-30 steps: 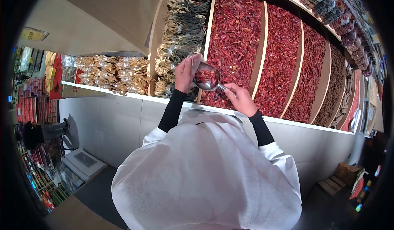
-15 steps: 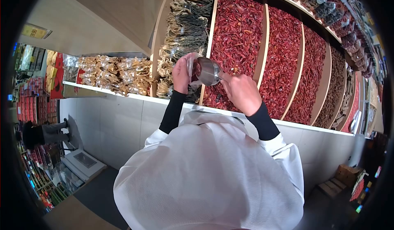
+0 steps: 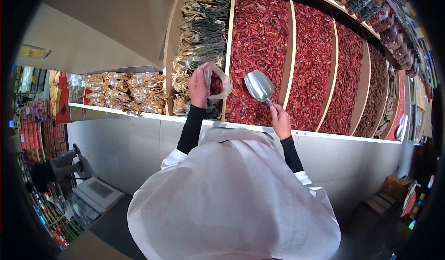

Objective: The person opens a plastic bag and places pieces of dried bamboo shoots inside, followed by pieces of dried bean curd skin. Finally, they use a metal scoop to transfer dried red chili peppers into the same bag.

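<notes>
My left hand (image 3: pixel 198 88) grips the edge of a clear plastic bag (image 3: pixel 224 85), whose mouth hangs open; some red chillies show inside. My right hand (image 3: pixel 280 120) is closed round the handle of a metal scoop (image 3: pixel 260 85). The scoop's pan looks empty and lies over the nearest bin of dried red chillies (image 3: pixel 260 28). A gap separates bag and scoop. Behind the bag is a bin of dark and pale dried strands in bundles (image 3: pixel 204 28).
More bins of red chillies (image 3: pixel 313 51) and brown spices (image 3: pixel 372 88) run to the right, split by wooden dividers (image 3: pixel 290 51). Packaged tan goods (image 3: pixel 125 92) lie left. A white scale (image 3: pixel 98 193) stands lower left, near a person (image 3: pixel 60 166). Wooden crates (image 3: pixel 387 195) are lower right.
The scoop has come away from the bag's mouth, moving right and slightly down with my right hand. The bag now hangs open on its own side, and the view has shifted slightly.
</notes>
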Motion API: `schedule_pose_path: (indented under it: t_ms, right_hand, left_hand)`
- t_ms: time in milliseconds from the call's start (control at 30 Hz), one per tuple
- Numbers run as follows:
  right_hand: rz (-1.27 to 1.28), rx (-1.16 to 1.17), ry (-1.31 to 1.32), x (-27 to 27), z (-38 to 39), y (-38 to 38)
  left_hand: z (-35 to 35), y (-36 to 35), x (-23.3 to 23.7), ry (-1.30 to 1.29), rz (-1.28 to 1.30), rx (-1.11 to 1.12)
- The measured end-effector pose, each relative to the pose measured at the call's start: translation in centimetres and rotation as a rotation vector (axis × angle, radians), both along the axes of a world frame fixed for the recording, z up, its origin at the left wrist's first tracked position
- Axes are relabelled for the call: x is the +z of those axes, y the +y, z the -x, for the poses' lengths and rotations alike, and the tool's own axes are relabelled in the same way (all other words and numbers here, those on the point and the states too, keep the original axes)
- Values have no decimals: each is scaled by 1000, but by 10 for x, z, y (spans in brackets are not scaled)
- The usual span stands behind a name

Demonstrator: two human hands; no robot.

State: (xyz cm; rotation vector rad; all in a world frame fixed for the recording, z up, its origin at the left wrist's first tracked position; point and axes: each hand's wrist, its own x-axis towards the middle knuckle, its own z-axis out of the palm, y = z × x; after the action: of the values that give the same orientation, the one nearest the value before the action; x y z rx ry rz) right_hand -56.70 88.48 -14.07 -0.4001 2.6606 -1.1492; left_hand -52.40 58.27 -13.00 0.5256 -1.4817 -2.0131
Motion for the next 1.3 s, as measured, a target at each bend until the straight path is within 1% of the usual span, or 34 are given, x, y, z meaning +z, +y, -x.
schedule_pose_path:
  t_ms: [33,167,300,400,533,600,667,700,800,833,867,1000,1100,1167,1233,1300]
  right_hand:
    - [-20,-40,9,-17,-6,6]
    - [-70,-122,-16,-51,-24,27]
    - [-101,-151,-1,-69,-35,32]
    - [-104,-166,2,-67,-33,25]
    - [-6,-206,69,-82,-25,5]
    - [-37,-194,52,-90,-16,-4]
    - [26,-210,77,-99,-9,-13]
    - [71,-220,128,-104,-6,-18]
    - [128,-226,144,-103,6,-31]
    - [114,-210,176,-105,10,-34]
    - [118,-203,124,-107,14,-36]
    - [175,-185,141,-119,25,-44]
    - [129,-202,2,-133,35,-49]
    - [113,-196,57,-138,40,-56]
    - [101,-177,70,-139,41,-58]
    - [173,-164,116,-137,37,-56]
  left_hand:
    - [1,1,1,-3,-1,0]
    - [-1,-1,10,-92,-40,-41]
    - [4,0,3,-23,11,-35]
    - [6,4,1,-56,29,-52]
    - [5,3,2,-52,24,-60]
    - [3,4,7,-65,28,-56]
    - [0,5,13,-101,-35,-50]
    - [0,4,11,-100,-32,-43]
    - [-3,0,1,-42,-19,-44]
    - [-4,-1,1,-39,-16,-37]
    - [-5,-1,1,-38,-13,-31]
    - [-9,3,5,-48,-38,15]
    - [-10,3,2,-48,-64,13]
    - [-8,4,1,-54,-70,6]
    - [-7,4,2,-103,-15,14]
    - [-6,6,6,-98,-17,14]
